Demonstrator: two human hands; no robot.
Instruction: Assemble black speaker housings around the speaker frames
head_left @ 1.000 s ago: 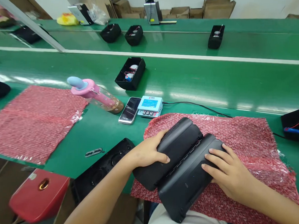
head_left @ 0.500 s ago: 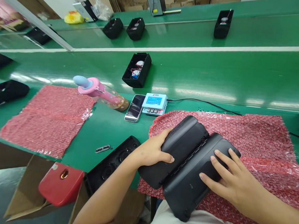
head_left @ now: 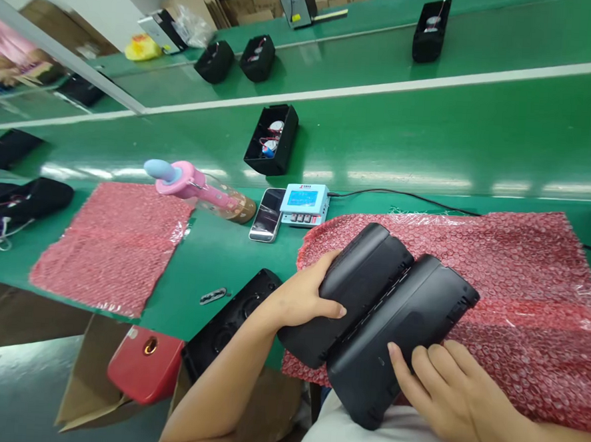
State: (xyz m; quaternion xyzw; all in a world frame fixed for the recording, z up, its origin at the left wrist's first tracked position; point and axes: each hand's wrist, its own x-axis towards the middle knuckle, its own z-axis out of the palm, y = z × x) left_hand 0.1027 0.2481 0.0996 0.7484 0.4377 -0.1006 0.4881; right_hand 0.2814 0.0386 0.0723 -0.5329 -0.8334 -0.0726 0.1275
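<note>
Two black plastic speaker shells [head_left: 404, 321] lie side by side at a slant over the bubble wrap and my lap. My left hand [head_left: 315, 299] grips the left shell [head_left: 367, 272], thumb on top and the other fingers hidden behind its far side. Along the lower edge of the right shell is my right hand [head_left: 446, 383], its index finger stretched toward a small mark on the surface and the other fingers curled. I cannot see its thumb. Beside my left forearm lies a black speaker panel [head_left: 234, 317] with round openings, near a small grey oval part [head_left: 213, 296].
Red bubble wrap [head_left: 522, 275] spreads under the shells, with another sheet [head_left: 113, 250] to the left. A phone [head_left: 267, 214], blue tester [head_left: 305, 205], pink-lidded bottle [head_left: 202, 192] and open speaker housing [head_left: 272, 139] stand ahead. A red bag [head_left: 146, 365] sits lower left. A co-worker's hands [head_left: 4, 70] show far left.
My right hand has drawn back from its spread position on the right shell to the lower edge, curling all fingers but the index. My left hand keeps its grip. The view has shifted slightly.
</note>
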